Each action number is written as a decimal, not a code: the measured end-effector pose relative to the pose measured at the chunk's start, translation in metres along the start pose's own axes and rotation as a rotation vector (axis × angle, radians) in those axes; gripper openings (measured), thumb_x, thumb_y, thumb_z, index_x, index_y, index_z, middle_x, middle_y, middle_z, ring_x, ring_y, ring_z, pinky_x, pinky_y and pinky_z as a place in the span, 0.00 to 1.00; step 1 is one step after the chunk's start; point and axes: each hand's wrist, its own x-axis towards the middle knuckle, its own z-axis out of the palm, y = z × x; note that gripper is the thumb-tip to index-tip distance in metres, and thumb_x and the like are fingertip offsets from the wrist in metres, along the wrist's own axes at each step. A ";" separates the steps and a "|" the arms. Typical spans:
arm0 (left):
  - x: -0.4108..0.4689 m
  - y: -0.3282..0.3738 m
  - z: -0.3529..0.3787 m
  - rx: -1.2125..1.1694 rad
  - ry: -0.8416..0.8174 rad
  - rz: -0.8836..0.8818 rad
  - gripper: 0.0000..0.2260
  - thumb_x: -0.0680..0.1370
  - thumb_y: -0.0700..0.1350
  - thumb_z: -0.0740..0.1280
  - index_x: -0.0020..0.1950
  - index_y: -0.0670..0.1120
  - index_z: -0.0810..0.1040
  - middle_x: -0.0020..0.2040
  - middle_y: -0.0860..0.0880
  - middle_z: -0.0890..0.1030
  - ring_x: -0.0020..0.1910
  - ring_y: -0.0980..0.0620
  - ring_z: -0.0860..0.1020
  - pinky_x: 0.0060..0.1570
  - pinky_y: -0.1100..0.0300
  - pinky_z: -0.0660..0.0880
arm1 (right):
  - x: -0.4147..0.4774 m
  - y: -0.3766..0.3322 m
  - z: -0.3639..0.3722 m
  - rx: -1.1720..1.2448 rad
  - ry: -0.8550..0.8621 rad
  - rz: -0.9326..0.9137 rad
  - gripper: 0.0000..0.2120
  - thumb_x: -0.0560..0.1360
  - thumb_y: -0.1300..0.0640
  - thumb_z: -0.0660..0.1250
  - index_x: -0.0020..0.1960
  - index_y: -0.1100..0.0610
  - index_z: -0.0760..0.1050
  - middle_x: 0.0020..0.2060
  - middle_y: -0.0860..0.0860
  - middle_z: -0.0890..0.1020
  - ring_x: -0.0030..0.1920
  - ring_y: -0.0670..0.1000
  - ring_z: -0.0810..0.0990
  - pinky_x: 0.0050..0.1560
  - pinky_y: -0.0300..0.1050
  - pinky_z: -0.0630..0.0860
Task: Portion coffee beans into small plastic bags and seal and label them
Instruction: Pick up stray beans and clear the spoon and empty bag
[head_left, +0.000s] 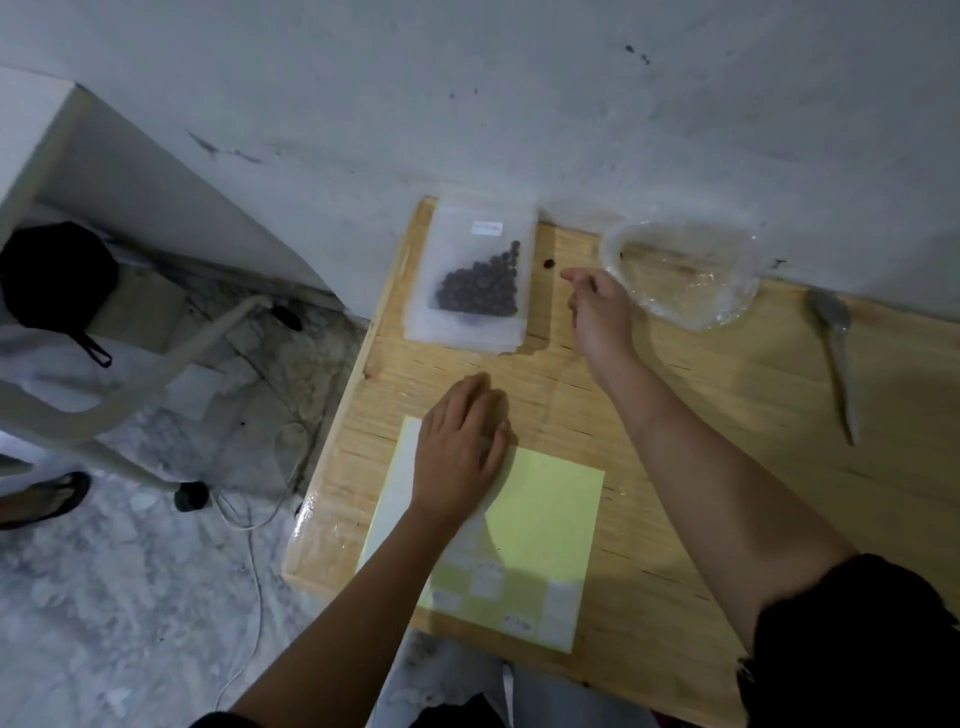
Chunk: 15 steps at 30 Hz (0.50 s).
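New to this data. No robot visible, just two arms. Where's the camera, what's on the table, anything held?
No machine: a person works bare-handed. The one picture comes from a camera on their head, looking down. The left hand rests flat on a yellow label sheet. The right hand hovers beside a clear plastic bag; whether it pinches anything is unclear. On the wooden table: a labelled bag of coffee beans atop a stack of bags, one loose bean, a spoon.

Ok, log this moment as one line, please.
left hand flat on label sheet | right hand near loose bean, grip unclear | labelled bag of beans atop bag stack | spoon idle
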 end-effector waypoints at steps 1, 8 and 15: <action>0.000 0.003 0.001 0.004 -0.018 0.029 0.17 0.77 0.50 0.60 0.61 0.44 0.75 0.66 0.45 0.74 0.64 0.49 0.70 0.61 0.58 0.65 | 0.000 0.002 0.001 -0.017 0.063 -0.029 0.13 0.81 0.57 0.55 0.57 0.58 0.76 0.36 0.47 0.73 0.38 0.46 0.72 0.40 0.40 0.70; 0.003 0.011 0.007 0.042 -0.048 0.070 0.17 0.78 0.51 0.58 0.63 0.45 0.74 0.67 0.46 0.73 0.66 0.50 0.68 0.62 0.58 0.64 | 0.004 0.010 0.006 -0.171 0.194 -0.143 0.11 0.78 0.54 0.63 0.58 0.57 0.76 0.41 0.42 0.76 0.42 0.41 0.73 0.41 0.32 0.67; 0.003 0.011 0.008 0.068 -0.043 0.075 0.17 0.78 0.51 0.58 0.63 0.45 0.75 0.67 0.46 0.73 0.67 0.51 0.67 0.63 0.58 0.63 | 0.019 0.002 0.019 -0.370 0.188 -0.236 0.13 0.75 0.52 0.66 0.58 0.53 0.78 0.38 0.48 0.77 0.39 0.47 0.74 0.40 0.39 0.68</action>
